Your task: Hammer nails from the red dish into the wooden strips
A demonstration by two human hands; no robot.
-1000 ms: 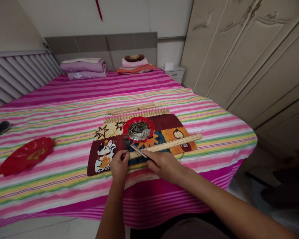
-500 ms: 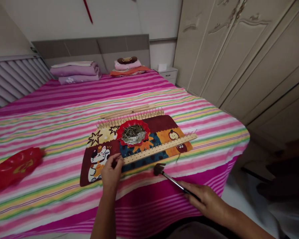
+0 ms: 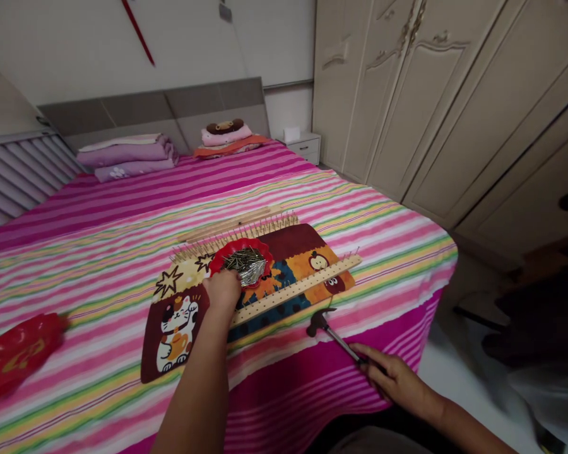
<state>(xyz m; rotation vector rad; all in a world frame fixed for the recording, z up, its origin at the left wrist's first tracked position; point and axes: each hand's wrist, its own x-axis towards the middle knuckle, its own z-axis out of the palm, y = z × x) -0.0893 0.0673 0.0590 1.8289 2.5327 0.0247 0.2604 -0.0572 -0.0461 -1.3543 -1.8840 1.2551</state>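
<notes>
My right hand (image 3: pixel 392 376) is wrapped around the dark handle of a claw hammer (image 3: pixel 338 340), whose head hangs near the front edge of the mat. My left hand (image 3: pixel 224 293) reaches to the near left rim of a scalloped red dish (image 3: pixel 266 250) heaped with nails (image 3: pixel 246 261); its fingers point down and are mostly hidden behind the back of the hand. Slanting across the patterned mat (image 3: pixel 296 243) is a wooden strip (image 3: pixel 296 289) with rows of holes and a few nails standing at its right end. The strip's left end lies behind my left hand.
Behind the dish lie wooden strips (image 3: pixel 236 233) bristling with upright nails. A red tray (image 3: pixel 19 356) rests at the left on the striped bedspread (image 3: pixel 108 252). Folded bedding (image 3: pixel 130 151) is stacked by the headboard (image 3: pixel 146 110). A wardrobe (image 3: pixel 383 94) stands at the right.
My left hand has moved from the left end of the wooden strip up to the red dish of nails. The hammer stays in my right hand, slightly shifted. The view has turned somewhat.
</notes>
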